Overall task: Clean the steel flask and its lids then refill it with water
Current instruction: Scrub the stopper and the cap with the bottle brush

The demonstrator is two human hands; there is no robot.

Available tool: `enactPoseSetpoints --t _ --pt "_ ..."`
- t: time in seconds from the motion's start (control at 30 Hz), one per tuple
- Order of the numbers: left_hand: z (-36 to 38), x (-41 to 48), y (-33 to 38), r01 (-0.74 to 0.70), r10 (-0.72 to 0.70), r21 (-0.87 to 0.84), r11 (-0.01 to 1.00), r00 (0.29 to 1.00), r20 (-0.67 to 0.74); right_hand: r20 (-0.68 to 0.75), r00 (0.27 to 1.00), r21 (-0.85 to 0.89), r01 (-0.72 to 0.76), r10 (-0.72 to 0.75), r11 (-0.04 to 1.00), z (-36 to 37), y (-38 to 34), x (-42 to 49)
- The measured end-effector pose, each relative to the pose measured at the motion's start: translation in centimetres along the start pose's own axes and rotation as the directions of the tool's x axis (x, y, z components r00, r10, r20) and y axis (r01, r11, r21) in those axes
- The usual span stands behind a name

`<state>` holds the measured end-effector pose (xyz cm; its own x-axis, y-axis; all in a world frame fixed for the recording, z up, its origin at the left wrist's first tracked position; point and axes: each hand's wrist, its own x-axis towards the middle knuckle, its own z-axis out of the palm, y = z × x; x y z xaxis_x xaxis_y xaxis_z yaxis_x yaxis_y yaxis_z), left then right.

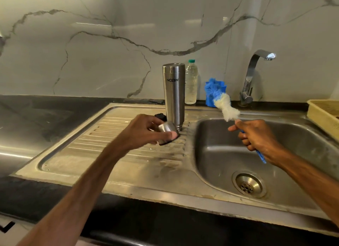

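The left hand (145,130) grips the steel cap (166,129) above the drainboard (91,144). Just behind lies a black inner lid (160,115), beside the steel flask (173,95), standing upside down. The right hand (256,135) holds a bottle brush (225,104) by its blue handle over the sink basin (220,154).

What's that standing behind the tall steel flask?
A clear plastic bottle with a green cap, peeking out to the right of the steel flask. The flask covers the bottle's left edge, so anything directly behind the flask is hidden.
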<state>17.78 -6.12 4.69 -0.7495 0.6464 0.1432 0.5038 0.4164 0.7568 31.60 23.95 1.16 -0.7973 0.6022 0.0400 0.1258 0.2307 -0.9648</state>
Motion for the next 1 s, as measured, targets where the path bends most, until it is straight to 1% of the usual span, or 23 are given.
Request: enactPoseSetpoints --t 0.1,0.17,0.23,0.3,0.4,0.47,0.57,0.67,0.77,0.9,1.0 --pt "3.6 0.2 2.6 -0.112 0.115 -0.056 0.992 0.992 0.057 0.003 0.996 -0.065 0.085 -0.085 0.994 -2.5 0.4 -0.6" --pt "6.1 1.1 4.4 -0.129 0.139 -0.147 0.981 0.988 0.060 -0.016 0.985 -0.089 0.168 -0.170 0.982 -3.9 0.6 -0.9" --pt "8.7 2.8 6.1 -0.121 0.146 -0.238 0.964 0.985 0.090 -0.044 0.974 -0.066 0.220 -0.223 0.973 -5.0 1.0 -0.9" --pt "11.1 4.8 7.4 -0.087 0.137 -0.300 0.950 0.979 0.152 -0.069 0.977 -0.007 0.200 -0.200 0.980 -5.5 1.5 -0.4" --pt "13.7 7.3 8.4 0.020 0.095 -0.438 0.899 0.967 0.238 -0.066 0.988 0.040 0.139 -0.136 0.989 -5.5 1.6 -0.1" --pt "14.8 8.4 8.4 0.040 0.084 -0.491 0.870 0.970 0.228 -0.079 0.986 0.032 0.148 -0.145 0.989 -5.7 1.5 -0.1" --pt "15.5 8.8 7.5 0.021 0.073 -0.480 0.877 0.982 0.175 -0.089 0.985 0.059 0.157 -0.151 0.986 -6.3 1.5 -0.2" --pt "15.1 8.6 6.2 0.050 0.037 -0.513 0.857 0.987 0.158 -0.060 0.988 0.051 0.148 -0.145 0.988 -6.0 1.6 -0.1" --pt "14.6 8.2 5.9 0.047 0.054 -0.576 0.816 0.986 0.158 -0.010 0.983 -0.024 0.183 -0.183 0.983 -5.0 1.5 -0.1" --pt "14.7 8.1 6.3 0.057 0.066 -0.610 0.790 0.982 0.177 -0.032 0.964 -0.175 0.255 -0.264 0.951 -4.4 1.6 0.4" --pt "13.8 8.7 6.0 0.054 0.022 -0.650 0.758 0.994 0.109 -0.023 0.935 -0.287 0.333 -0.354 0.898 -4.4 2.4 0.1"
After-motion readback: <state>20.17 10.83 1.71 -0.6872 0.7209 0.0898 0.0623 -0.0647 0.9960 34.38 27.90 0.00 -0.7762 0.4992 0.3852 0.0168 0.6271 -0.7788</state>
